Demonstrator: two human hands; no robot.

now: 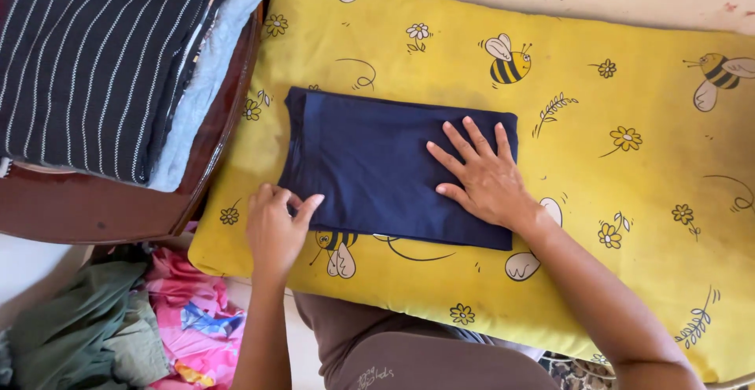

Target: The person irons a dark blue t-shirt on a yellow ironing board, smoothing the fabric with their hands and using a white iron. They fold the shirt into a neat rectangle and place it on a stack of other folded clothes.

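A folded navy blue garment (pixel 370 162) lies flat on a yellow pillow (pixel 613 83) printed with bees and flowers. My right hand (pixel 484 174) rests palm down on the garment's right part, fingers spread. My left hand (pixel 277 229) pinches the garment's near left edge between thumb and fingers.
A stack of folded clothes (pixel 102 60), dark striped on top and light blue beneath, sits on a brown wooden stool (pixel 86 209) at the left. A heap of unfolded pink and green clothes (pixel 134 327) lies on the floor at the lower left. My lap is below the pillow.
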